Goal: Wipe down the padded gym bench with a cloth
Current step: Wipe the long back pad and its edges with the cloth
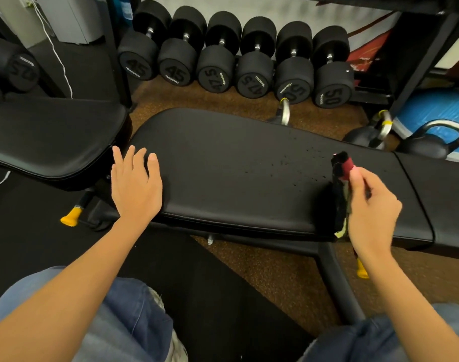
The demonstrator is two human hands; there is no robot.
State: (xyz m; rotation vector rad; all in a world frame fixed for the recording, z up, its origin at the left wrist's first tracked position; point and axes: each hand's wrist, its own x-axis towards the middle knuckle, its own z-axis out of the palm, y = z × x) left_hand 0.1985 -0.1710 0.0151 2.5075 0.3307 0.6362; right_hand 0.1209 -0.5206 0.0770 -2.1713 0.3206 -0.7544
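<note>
The black padded gym bench [236,173] runs across the middle of the view, with small droplets speckled on its right half. My left hand [135,182] rests flat on the pad's left end, fingers spread, holding nothing. My right hand [371,210] is over the pad's right part, near its front edge, and grips a dark cloth [341,189] with a red patch at the top. The cloth hangs down from my fingers and its lower end reaches the front edge of the pad.
A row of black dumbbells [233,56] lines the rack behind the bench. Two kettlebells [422,145] stand on the floor at the back right. A second padded bench [53,137] sits at the left. Yellow-tipped adjustment handles [70,218] stick out under the bench.
</note>
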